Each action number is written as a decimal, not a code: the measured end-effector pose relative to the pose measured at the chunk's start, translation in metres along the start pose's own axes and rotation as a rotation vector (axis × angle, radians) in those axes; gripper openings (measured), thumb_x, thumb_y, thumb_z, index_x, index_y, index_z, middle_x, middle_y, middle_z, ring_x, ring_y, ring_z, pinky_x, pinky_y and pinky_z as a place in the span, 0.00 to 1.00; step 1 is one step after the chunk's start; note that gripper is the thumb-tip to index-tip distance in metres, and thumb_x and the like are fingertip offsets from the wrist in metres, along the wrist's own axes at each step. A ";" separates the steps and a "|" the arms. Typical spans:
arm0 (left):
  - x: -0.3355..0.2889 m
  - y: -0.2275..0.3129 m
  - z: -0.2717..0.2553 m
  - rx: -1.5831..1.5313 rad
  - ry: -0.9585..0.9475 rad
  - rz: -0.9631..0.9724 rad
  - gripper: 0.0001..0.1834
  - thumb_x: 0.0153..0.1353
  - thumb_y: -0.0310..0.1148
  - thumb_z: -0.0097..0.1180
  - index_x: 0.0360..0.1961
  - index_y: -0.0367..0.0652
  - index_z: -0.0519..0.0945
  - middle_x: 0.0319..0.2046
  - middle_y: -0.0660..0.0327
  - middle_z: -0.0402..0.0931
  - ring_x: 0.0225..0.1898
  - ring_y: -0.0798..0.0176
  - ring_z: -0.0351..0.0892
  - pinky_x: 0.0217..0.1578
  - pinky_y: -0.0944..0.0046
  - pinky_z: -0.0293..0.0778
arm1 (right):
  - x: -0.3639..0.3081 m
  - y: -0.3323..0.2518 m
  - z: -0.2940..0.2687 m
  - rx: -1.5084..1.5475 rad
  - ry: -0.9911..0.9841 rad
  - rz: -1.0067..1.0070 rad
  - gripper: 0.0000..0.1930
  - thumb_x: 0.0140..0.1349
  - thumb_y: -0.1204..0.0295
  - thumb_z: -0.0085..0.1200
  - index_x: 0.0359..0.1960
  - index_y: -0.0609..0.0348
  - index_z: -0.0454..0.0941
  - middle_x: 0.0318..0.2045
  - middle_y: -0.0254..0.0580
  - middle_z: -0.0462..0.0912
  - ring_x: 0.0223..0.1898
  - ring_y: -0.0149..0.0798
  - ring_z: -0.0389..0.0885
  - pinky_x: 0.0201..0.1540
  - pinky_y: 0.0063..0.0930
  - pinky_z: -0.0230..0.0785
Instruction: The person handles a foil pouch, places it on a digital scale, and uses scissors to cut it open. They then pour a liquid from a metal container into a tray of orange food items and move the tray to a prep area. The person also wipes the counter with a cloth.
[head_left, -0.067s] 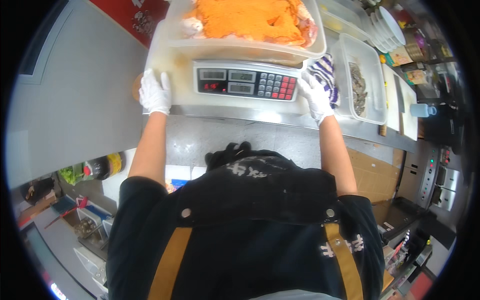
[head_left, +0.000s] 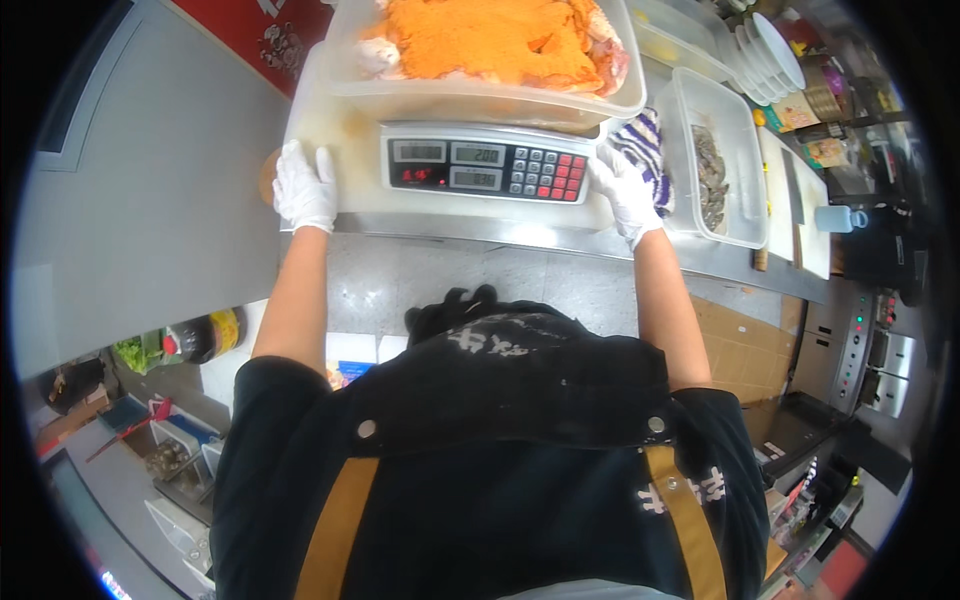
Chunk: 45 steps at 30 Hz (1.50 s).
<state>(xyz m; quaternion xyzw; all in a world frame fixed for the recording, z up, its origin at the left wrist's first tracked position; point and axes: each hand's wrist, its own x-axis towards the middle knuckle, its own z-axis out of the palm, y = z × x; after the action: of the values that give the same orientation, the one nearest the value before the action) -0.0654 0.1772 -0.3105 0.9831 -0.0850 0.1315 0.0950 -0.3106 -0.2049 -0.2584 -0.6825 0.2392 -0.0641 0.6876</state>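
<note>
A grey digital scale [head_left: 450, 130] with a keypad and display panel sits on a white board [head_left: 358, 200] at the counter's front. Behind the panel is a large clear tub [head_left: 480, 103] of raw meat heaped with orange seasoning [head_left: 480, 40]. My left hand [head_left: 306, 190], in a white glove, rests open at the board's left end with its fingers spread. At the scale's right end lies my right hand [head_left: 628, 196], also gloved, its fingers stretched forward beside the keypad and close to a striped purple-and-white cloth [head_left: 645, 145]. Neither hand holds anything.
Right of the cloth stands a clear tub [head_left: 745, 195] with grey shrimp. Farther right are a knife [head_left: 793, 190] on a white cutting board [head_left: 815, 235], a light-blue bottle [head_left: 838, 219] and stacked white plates [head_left: 775, 50]. A grey panel [head_left: 170, 190] borders the left side.
The view has shifted slightly, so the scale and tubs appear a little farther left. The digits on the scale's display look different. Both hands keep their places.
</note>
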 end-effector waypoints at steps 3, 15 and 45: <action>-0.001 0.001 0.002 -0.009 0.031 0.009 0.33 0.68 0.54 0.43 0.65 0.42 0.67 0.66 0.55 0.64 0.68 0.53 0.61 0.65 0.50 0.57 | 0.002 -0.005 -0.001 0.009 -0.029 -0.017 0.26 0.65 0.65 0.57 0.61 0.64 0.69 0.52 0.35 0.77 0.51 0.26 0.73 0.53 0.23 0.66; -0.004 -0.002 -0.001 -0.004 0.080 0.005 0.32 0.66 0.53 0.46 0.63 0.42 0.67 0.62 0.51 0.68 0.63 0.49 0.66 0.62 0.48 0.61 | 0.016 0.001 -0.005 0.018 -0.091 -0.052 0.15 0.60 0.76 0.58 0.49 0.63 0.74 0.44 0.36 0.78 0.47 0.28 0.73 0.52 0.24 0.66; 0.010 -0.030 0.019 -0.343 0.048 0.019 0.26 0.69 0.41 0.45 0.61 0.34 0.69 0.59 0.44 0.70 0.60 0.44 0.69 0.60 0.52 0.65 | -0.205 0.036 -0.038 -0.510 0.509 0.194 0.16 0.68 0.65 0.47 0.55 0.49 0.77 0.38 0.42 0.85 0.43 0.38 0.83 0.49 0.32 0.73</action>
<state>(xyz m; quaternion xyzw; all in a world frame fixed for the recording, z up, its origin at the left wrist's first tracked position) -0.0458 0.2004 -0.3305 0.9482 -0.1130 0.1394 0.2622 -0.5147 -0.1521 -0.2420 -0.7683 0.4742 -0.1048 0.4169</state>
